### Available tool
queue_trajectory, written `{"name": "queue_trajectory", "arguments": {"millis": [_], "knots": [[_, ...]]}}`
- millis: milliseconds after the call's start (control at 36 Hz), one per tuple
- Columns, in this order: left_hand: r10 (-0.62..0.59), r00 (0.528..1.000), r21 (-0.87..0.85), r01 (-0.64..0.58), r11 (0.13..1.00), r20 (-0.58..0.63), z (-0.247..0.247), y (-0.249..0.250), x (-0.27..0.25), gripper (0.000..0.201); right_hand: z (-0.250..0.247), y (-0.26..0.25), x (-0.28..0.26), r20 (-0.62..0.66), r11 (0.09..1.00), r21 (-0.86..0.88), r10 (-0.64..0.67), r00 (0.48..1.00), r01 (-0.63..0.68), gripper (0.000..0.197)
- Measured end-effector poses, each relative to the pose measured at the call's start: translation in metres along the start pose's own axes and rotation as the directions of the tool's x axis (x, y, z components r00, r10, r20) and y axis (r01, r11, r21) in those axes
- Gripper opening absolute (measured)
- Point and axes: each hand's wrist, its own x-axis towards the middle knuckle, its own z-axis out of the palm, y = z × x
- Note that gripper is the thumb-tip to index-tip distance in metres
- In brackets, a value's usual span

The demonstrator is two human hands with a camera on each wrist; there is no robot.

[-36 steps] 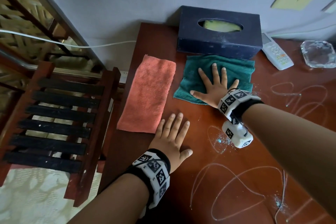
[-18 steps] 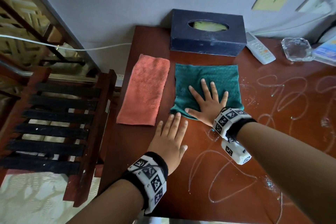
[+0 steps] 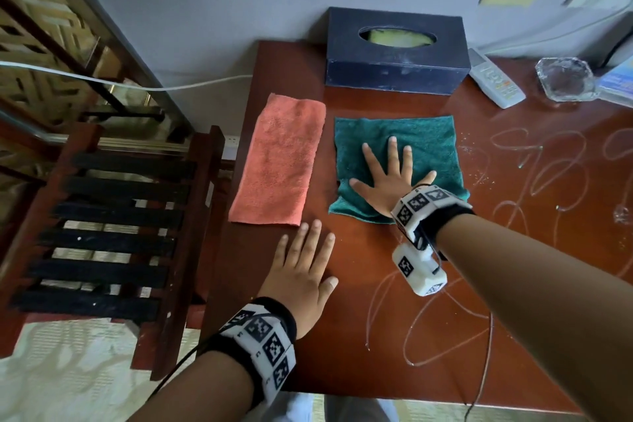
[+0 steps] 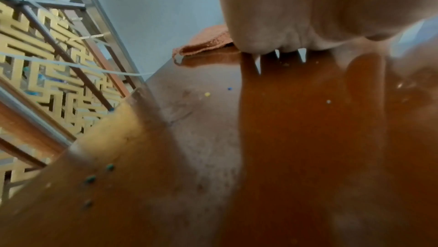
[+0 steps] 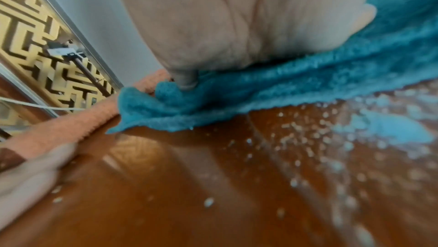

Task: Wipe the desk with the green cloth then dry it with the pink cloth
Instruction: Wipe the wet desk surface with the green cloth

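While right hand (image 3: 394,181) presses green cloth (image 3: 428,140), pink cloth (image 3: 279,161) lengthwise toward wall

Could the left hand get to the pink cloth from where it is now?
Probably yes. The left hand lies flat on the desk just short of the pink cloth, with only bare wood between them.

We see the green cloth (image 3: 397,137) spread flat on the red-brown desk (image 3: 342,353), its near edge rumpled. At its nine o'clock, just apart, the pink cloth (image 3: 279,161) lies as a long flat strip.
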Motion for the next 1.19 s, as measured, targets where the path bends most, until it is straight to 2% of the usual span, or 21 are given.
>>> {"name": "queue_trajectory", "arguments": {"millis": [111,306,806,944,1083,1194], "knots": [[0.006,0.999,-0.006,-0.006,1.000,-0.052,0.009,-0.002,-0.001,0.072,-0.007,-0.002,0.013,-0.021,1.000,-0.019,-0.005,1.000,0.004,0.071],[0.001,0.997,-0.015,-0.002,1.000,-0.079,0.013,-0.003,0.000,0.071,-0.015,-0.004,0.028,-0.044,0.999,-0.036,-0.007,0.999,0.005,0.072],[-0.029,0.995,0.002,0.029,1.000,0.095,0.002,0.000,0.006,0.066,0.026,-0.007,-0.022,-0.056,0.997,-0.061,-0.044,0.997,0.040,0.072],[-0.034,0.986,0.102,0.017,0.995,0.163,-0.004,0.003,0.007,0.071,0.039,-0.007,-0.039,-0.051,0.997,-0.061,-0.042,0.998,0.039,0.072],[-0.044,0.969,0.124,0.014,0.992,0.244,-0.012,0.007,0.008,0.078,0.051,-0.005,-0.053,-0.058,0.998,-0.055,-0.046,0.997,0.043,0.071],[-0.080,0.928,0.126,0.035,0.991,0.364,-0.021,0.010,0.008,0.063,0.058,-0.003,-0.061,-0.070,0.997,-0.051,-0.054,0.996,0.050,0.069]]}}
